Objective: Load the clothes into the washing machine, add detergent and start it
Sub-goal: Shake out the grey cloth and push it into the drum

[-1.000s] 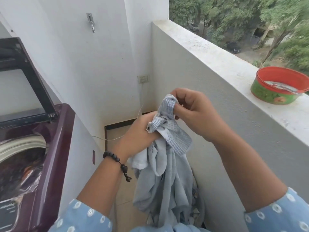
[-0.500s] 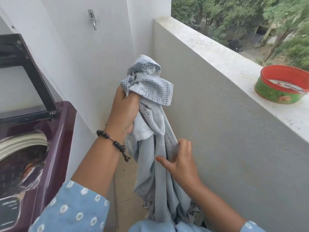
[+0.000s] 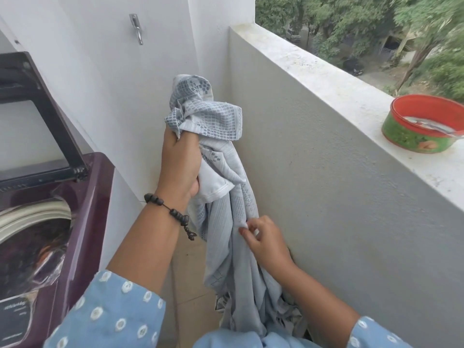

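- The washing machine (image 3: 82, 197), a maroon top-loader, stands at far left with its lid (image 3: 32, 116) raised; dark laundry and a crinkled plastic film show at the drum opening.
- The left hand (image 3: 179, 162), a beaded bracelet (image 3: 170, 212) on its wrist, holds its grip clenched around the bunched top of a pale grey checked garment (image 3: 226, 197), lifted high beside the white wall and apart from the machine.
- A metal hook (image 3: 136, 28) is fixed to that wall above the hand.
- The garment hangs long; its lower end disappears at the bottom edge, so I cannot tell whether it is clear of whatever it came from.
- The right hand (image 3: 263, 242) pinches a fold of the hanging cloth lower down, its grip closed on the fabric, close to the balcony parapet (image 3: 326, 172).
- A red-rimmed green bowl (image 3: 424, 126) sits on the parapet ledge at far right, well apart from both hands.
- Risks, as I judge them: the trailing tail could drag on the floor or snag on the machine's rim or lid hinge during the swing left; a loose end could hang outside the drum and catch when the lid shuts.
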Motion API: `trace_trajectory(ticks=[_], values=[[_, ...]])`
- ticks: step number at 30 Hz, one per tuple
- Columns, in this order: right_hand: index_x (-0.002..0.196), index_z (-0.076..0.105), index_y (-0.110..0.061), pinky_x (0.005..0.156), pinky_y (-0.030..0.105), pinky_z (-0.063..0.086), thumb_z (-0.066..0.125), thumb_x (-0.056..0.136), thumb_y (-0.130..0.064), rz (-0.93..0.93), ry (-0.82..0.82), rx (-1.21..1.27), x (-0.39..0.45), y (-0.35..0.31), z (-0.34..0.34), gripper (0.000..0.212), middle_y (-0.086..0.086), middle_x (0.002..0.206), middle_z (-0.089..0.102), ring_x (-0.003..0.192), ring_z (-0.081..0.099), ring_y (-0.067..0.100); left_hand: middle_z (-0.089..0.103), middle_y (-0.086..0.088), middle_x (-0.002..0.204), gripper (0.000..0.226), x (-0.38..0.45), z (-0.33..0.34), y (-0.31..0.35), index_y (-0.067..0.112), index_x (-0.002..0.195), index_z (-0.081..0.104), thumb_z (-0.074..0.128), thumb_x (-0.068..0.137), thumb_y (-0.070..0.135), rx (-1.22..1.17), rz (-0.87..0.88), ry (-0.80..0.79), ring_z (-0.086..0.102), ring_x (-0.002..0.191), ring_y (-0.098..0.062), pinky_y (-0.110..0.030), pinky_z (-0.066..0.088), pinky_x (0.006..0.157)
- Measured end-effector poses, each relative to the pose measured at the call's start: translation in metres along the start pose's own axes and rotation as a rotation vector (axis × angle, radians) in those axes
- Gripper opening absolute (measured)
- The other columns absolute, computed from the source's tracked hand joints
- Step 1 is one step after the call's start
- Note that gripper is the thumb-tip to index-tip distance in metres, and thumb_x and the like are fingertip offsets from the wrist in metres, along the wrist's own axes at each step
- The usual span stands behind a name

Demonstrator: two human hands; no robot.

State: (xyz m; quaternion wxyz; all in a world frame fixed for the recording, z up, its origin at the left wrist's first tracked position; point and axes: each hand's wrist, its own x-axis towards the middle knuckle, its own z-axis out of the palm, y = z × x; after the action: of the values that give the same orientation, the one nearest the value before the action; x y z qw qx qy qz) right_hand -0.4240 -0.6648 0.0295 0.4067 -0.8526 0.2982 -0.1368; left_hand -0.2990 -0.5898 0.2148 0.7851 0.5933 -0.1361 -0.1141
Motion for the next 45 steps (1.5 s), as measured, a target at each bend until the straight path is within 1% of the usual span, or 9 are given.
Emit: trace_trajectory(ticks=[4,9,16,20,24,29,32,39,45], values=[[0.083,0.059,-0.020,0.049,0.028,0.051,0.051,0.099,-0.012,0.031,0.138,0.407,0.020,-0.031,-0.052,0.020,0.005,0.068,0.065,0.050,0.062,0.008,0.065,0.010,0.101,0.010,0.007,-0.015,0.001,0.035,0.094,0.054,0.051,0.100,0.028,0.183,0.065,-0.018,0.064,0.106,-0.014,-0.038,0.053,0.096],[0.082,0.057,-0.020,0.059,0.036,0.054,0.047,0.101,-0.014,-0.293,0.290,0.571,0.043,-0.090,-0.132,0.023,-0.008,0.061,0.062,0.061,0.062,0.020,0.066,0.014,0.100,0.019,0.005,-0.027,-0.011,0.040,0.095,0.056,0.049,0.101,0.023,0.356,0.070,-0.181,0.064,0.105,-0.012,-0.027,0.052,0.086],[0.093,0.056,0.001,0.066,0.038,0.045,0.045,0.100,-0.013,-0.523,-0.084,0.598,0.044,-0.137,-0.140,0.019,0.026,0.078,0.054,0.072,0.051,0.025,0.073,0.003,0.101,0.022,0.000,-0.017,-0.013,0.016,0.111,0.064,0.062,0.090,0.010,0.425,0.099,-0.672,0.068,0.098,-0.014,-0.029,0.054,0.084],[0.106,0.061,-0.003,0.072,0.028,0.052,0.051,0.099,-0.008,-0.464,-0.099,0.643,0.035,-0.132,-0.137,0.013,0.009,0.091,0.065,0.077,0.062,0.010,0.072,-0.018,0.095,0.028,-0.002,-0.016,-0.016,0.001,0.095,0.068,0.067,0.081,0.025,0.417,0.092,-0.506,0.068,0.095,-0.037,-0.053,0.053,0.084],[0.091,0.061,-0.024,0.069,0.050,0.057,0.071,0.088,-0.020,-0.258,0.173,0.402,0.014,-0.084,-0.114,0.010,0.003,0.087,0.067,0.071,0.064,0.024,0.068,-0.004,0.085,0.009,0.002,-0.018,-0.014,0.013,0.088,0.066,0.064,0.092,0.021,0.322,0.034,-0.245,0.064,0.084,-0.017,-0.036,0.052,0.074],[0.110,0.055,-0.027,0.072,0.038,0.056,0.071,0.073,-0.064,0.101,-0.357,-0.103,-0.017,-0.023,-0.045,0.055,-0.008,0.086,0.066,0.074,0.064,0.010,0.068,-0.002,0.088,0.007,0.001,-0.005,-0.011,0.017,0.090,0.066,0.060,0.093,0.014,0.215,0.022,-0.155,0.064,0.088,-0.016,-0.030,0.052,0.076],[0.122,0.049,-0.023,0.076,0.035,0.054,0.064,0.074,-0.069,0.203,-0.423,-0.214,-0.009,0.000,-0.014,0.068,-0.007,0.101,0.064,0.088,0.065,0.015,0.064,-0.007,0.088,0.003,-0.001,0.004,-0.011,0.014,0.091,0.065,0.062,0.092,0.014,0.162,0.014,-0.149,0.060,0.087,-0.020,-0.036,0.049,0.076],[0.099,0.060,-0.011,0.072,0.043,0.058,0.049,0.095,-0.019,0.227,-0.331,-0.054,0.020,0.016,0.000,0.014,0.007,0.084,0.066,0.078,0.069,0.026,0.062,-0.005,0.084,0.010,-0.006,0.004,-0.003,0.016,0.084,0.063,0.061,0.093,0.013,0.151,0.062,-0.146,0.059,0.083,-0.018,-0.032,0.049,0.072],[0.085,0.063,-0.002,0.059,0.036,0.055,0.043,0.097,-0.004,0.091,-0.143,0.183,0.030,-0.023,-0.075,0.023,0.013,0.072,0.066,0.059,0.061,0.020,0.070,0.006,0.080,0.006,0.004,-0.034,-0.003,0.019,0.089,0.066,0.062,0.093,0.020,0.335,0.086,-0.166,0.068,0.082,-0.013,-0.023,0.051,0.066]])
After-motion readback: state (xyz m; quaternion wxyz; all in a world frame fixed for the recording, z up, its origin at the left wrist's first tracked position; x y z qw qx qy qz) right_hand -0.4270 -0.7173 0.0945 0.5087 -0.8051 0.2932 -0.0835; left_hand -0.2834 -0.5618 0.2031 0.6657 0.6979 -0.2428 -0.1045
